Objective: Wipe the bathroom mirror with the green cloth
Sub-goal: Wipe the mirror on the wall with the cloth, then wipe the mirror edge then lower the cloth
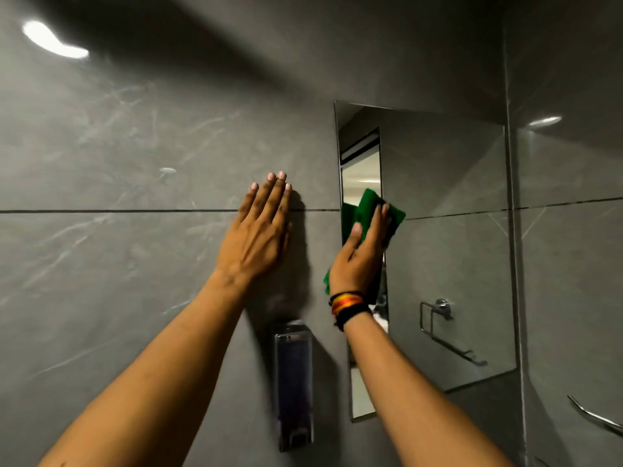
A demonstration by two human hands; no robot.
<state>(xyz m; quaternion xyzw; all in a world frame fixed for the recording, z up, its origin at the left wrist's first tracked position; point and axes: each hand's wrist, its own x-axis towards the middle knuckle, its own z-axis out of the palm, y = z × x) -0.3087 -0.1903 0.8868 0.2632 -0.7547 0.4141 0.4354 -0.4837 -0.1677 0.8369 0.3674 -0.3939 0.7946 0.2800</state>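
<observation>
The frameless bathroom mirror (448, 251) hangs on the grey tiled wall, right of centre. My right hand (359, 257) presses the green cloth (369, 210) flat against the mirror's left edge, at mid height. The cloth shows above my fingers and a corner of it hangs below my palm. Coloured bands circle my right wrist. My left hand (259, 230) rests flat on the wall tile just left of the mirror, fingers together and holding nothing.
A clear wall-mounted dispenser (293, 382) hangs below my left hand, left of the mirror's bottom edge. The mirror reflects a chrome towel holder (445, 328). A metal rail (596, 416) sticks out at the lower right. A side wall (569, 230) meets the mirror's right edge.
</observation>
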